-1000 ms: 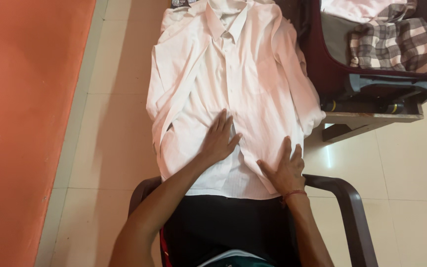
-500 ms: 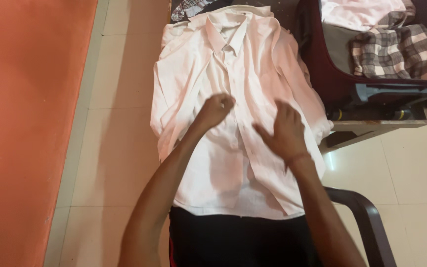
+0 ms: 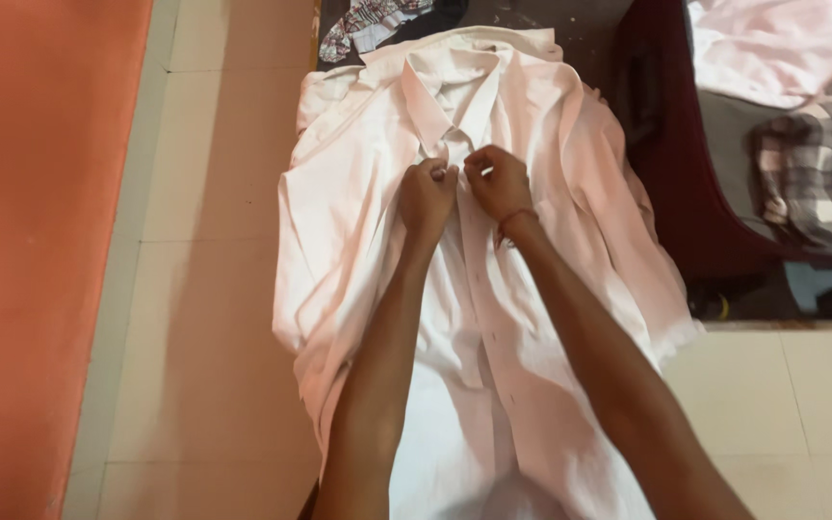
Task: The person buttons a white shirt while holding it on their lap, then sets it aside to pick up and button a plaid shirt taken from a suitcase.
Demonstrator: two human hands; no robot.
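An orange mat (image 3: 31,250) is seen at the left edge of the glossy tiled floor (image 3: 204,289), beside which a thin, crumpled pale pink shirt (image 3: 358,221) is spread flat, collar away. Its front placket just below the collar is pinched by the fingers of the left hand (image 3: 426,195) and the right hand (image 3: 499,183), knuckles nearly touching. At the right, an open dark maroon suitcase (image 3: 671,202) is filled with a pink garment (image 3: 782,48) and a grey checked cloth (image 3: 816,173).
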